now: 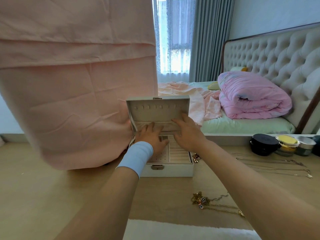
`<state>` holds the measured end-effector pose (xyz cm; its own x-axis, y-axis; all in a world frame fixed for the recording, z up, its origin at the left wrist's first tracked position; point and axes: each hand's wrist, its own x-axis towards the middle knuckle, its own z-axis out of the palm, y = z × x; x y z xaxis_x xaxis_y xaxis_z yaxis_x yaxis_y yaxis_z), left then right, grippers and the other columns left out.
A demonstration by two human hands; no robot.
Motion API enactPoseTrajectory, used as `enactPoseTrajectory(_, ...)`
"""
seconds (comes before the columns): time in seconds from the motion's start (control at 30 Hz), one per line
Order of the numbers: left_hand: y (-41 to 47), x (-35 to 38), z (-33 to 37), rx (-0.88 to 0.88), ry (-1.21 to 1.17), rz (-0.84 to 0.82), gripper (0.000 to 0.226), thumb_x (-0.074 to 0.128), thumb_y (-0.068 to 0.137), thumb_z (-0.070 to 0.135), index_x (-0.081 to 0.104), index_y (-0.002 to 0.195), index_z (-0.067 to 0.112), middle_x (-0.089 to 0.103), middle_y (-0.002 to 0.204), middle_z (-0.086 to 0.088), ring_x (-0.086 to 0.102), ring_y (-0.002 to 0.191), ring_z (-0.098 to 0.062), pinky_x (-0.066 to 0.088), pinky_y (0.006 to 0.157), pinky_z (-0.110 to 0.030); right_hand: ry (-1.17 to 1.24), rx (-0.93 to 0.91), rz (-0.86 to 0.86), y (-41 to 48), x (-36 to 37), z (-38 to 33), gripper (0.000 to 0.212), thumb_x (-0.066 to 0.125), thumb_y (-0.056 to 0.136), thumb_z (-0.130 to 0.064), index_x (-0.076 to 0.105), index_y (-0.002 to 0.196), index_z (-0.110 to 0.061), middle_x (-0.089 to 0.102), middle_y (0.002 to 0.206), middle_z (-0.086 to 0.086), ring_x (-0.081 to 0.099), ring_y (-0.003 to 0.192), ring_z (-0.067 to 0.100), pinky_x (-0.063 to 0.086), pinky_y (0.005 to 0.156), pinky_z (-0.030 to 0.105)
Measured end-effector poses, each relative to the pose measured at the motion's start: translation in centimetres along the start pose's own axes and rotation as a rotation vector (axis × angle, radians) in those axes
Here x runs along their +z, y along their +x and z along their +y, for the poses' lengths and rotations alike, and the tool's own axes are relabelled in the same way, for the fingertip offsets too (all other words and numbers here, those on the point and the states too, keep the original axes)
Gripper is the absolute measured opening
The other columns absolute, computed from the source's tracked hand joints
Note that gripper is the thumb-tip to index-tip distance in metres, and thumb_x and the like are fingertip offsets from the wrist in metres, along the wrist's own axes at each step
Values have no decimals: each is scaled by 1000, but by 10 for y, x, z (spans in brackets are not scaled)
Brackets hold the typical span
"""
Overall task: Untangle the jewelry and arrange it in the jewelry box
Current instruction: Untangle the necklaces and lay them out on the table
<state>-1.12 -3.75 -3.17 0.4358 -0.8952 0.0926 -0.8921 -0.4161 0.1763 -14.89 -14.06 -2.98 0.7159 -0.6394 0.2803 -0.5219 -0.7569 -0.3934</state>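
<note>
Box: the jewelry box [170, 170] stands at the centre of the frame on the wooden table [52, 196]. Its lid [155, 108] is open and stands upright at the far side.
Box direction: the long side runs left to right, and the clasp faces the person.
Left hand: the left hand [152, 135], with a blue wristband, lies flat over the tray with spread fingers. It holds nothing.
Right hand: the right hand [187, 134] reaches to the pocket at the bottom of the lid with straight fingers, also holding nothing.
Gold pieces: the gold tangle [200, 200] lies in the lower right of the frame, well apart from the box. Its knot is at the left end, and the chains run from it toward the lower right.
Silver pieces: the silver chains [277, 168] lie at the right of the frame, almost parallel, left to right. The small pendants seem to be at the right end.
Small piece: a flower ornament [196, 157] lies just beside the right wall of the box.
Handling: the chains are probably light, limp and slippery, and thin links may kink if pulled hard. I would pinch close to the knot and loosen it slowly. To carry a chain, I would take it near the clasp so that it hangs straight.
</note>
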Motion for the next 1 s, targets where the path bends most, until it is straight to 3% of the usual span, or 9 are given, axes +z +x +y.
enactPoseTrajectory(0.07,-7,13,-1,-51,32,-105,71,38,92,62,12,154,39,-3,164,0,-4,150,-26,2,120,-52,-118,-4,-3,-5,4,3,67,55,94,-19,31,155,-26,12,165,8,12,152,25,18,122,54)
enactPoseTrajectory(0.2,-17,32,-2,-47,25,-233,71,28,93,67,4,154,40,-4,164,2,-10,150,-22,-5,118,-57,-424,21,-128,-12,9,5,78,51,95,-23,10,161,-28,-9,168,2,-10,155,18,10,120,61)
enactPoseTrajectory(0.37,-22,29,-1,12,50,-267,76,30,91,71,-2,154,41,-9,164,3,-16,149,-22,-9,118,-54,-546,43,-129,-8,8,0,81,51,91,-32,10,160,-25,-9,168,5,-8,155,20,17,118,56)
enactPoseTrajectory(0.6,-25,24,0,91,71,-332,81,35,86,77,2,153,44,-10,164,5,-16,149,-22,-5,119,-54,-541,126,-143,16,5,-2,77,55,87,-31,22,156,-21,9,163,13,8,152,29,23,117,50)
enactPoseTrajectory(0.8,-25,14,4,91,47,-243,82,42,86,72,10,155,39,7,164,4,1,150,-25,-3,119,-49,-354,39,-156,4,3,5,76,54,91,-29,19,158,-28,1,168,8,-3,155,25,11,123,52)
enactPoseTrajectory(0.9,-26,14,14,95,-23,-115,70,43,92,62,20,153,36,21,161,1,14,148,-25,6,119,-46,-195,17,-85,-19,-12,13,62,55,96,-30,34,154,-30,18,166,5,14,153,25,20,121,49)
enactPoseTrajectory(1.0,-36,14,37,173,-180,59,50,50,95,47,42,143,33,44,146,2,33,137,-21,23,116,-41,-33,24,-23,-51,-28,26,38,53,98,-27,59,135,-30,56,137,-3,53,124,18,43,104,39)
